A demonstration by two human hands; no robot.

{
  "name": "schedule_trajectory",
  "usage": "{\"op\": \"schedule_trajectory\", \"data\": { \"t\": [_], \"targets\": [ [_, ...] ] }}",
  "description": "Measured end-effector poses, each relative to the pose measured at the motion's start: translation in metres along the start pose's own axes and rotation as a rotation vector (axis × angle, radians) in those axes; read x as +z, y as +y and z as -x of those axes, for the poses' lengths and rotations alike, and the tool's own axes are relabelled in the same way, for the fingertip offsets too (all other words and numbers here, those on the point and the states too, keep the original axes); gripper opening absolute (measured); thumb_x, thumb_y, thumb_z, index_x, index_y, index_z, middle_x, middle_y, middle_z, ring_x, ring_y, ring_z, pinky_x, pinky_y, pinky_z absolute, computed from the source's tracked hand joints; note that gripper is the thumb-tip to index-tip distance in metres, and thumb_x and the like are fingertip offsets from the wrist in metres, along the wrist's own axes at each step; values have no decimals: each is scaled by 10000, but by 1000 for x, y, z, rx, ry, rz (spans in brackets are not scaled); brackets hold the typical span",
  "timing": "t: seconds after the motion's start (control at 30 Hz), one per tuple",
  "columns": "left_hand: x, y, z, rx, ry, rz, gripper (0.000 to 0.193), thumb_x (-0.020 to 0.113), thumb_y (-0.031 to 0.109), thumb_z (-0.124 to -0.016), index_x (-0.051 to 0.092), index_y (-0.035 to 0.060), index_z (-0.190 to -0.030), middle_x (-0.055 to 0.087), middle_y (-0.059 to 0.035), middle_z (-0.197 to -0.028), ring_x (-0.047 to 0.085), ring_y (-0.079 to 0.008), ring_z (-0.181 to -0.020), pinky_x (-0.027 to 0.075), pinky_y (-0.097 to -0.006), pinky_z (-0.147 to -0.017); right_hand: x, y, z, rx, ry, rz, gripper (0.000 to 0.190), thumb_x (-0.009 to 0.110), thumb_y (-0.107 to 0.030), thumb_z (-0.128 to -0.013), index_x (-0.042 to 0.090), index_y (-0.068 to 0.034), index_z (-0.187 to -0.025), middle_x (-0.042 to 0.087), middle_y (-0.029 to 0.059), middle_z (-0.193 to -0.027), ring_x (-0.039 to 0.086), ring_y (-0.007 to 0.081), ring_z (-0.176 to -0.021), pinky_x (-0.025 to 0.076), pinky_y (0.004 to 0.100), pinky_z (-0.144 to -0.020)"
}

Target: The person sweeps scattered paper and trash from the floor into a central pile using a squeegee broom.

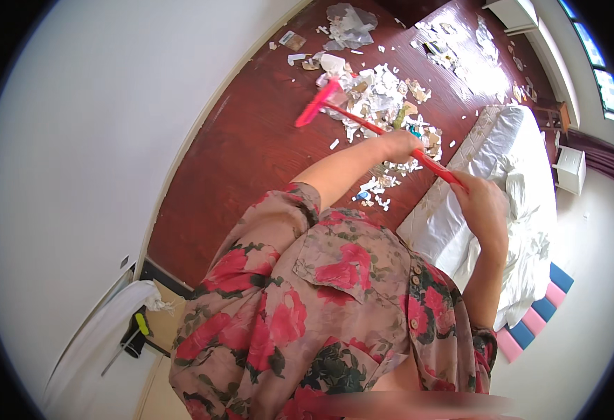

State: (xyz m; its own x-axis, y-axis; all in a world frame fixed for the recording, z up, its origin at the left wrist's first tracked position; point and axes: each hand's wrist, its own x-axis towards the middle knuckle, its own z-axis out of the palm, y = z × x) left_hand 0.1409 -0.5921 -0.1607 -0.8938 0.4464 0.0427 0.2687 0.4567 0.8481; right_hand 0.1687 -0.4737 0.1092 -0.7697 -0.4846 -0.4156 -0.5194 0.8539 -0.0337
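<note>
Both my hands grip the red handle of a broom. My left hand [401, 146] is closed around the middle of the handle, and my right hand [479, 202] holds it nearer its upper end. The pink broom head [318, 103] is at the far end, over the dark red wood floor [254, 152], just left of a heap of torn paper and scraps [375, 92]; its outline is somewhat blurred. Smaller scraps lie below my left hand, with a blue piece [362, 196] among them.
A bed with rumpled white bedding [522, 220] stands at the right. Clear plastic [350, 25] and another litter pile [443, 50] lie farther off. A white nightstand [570, 169] is beyond the bed. A pale wall [102, 131] runs along the left. White cloth [102, 336] hangs at lower left.
</note>
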Motion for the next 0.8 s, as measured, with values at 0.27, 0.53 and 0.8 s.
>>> {"op": "schedule_trajectory", "data": {
  "t": [0.27, 0.53, 0.8],
  "targets": [
    [-6, 67, -5, 120, -78, -15, 186, 620, 121, -790, 657, 127, -973, 690, -132, -916, 664, -328, -901, 514, -435, -796, -28, -3, 67, 110, 94, 37, 214, 614, -214, -884, 700, -134, -1063, 647, 161, -718, 635, 343, -686, 465, 441, -634],
    [0, 42, 78, -11, -33, -56, 249, 625, 96, -782, 665, 129, -1025, 690, -136, -920, 661, -347, -874, 513, -452, -771, 4, -6, 79, -168, 177, -125, 189, 619, -215, -878, 703, -121, -1018, 649, 136, -731, 639, 326, -689, 479, 426, -627],
    [59, 20, 172, -214, 157, 42, 204, 612, 78, -759, 680, 125, -946, 686, -142, -870, 658, -355, -853, 512, -457, -737, 74, -17, 73, -507, 143, -165, 192, 598, -276, -894, 665, -96, -883, 630, 127, -719, 632, 334, -683, 486, 445, -617]
  ]
}}
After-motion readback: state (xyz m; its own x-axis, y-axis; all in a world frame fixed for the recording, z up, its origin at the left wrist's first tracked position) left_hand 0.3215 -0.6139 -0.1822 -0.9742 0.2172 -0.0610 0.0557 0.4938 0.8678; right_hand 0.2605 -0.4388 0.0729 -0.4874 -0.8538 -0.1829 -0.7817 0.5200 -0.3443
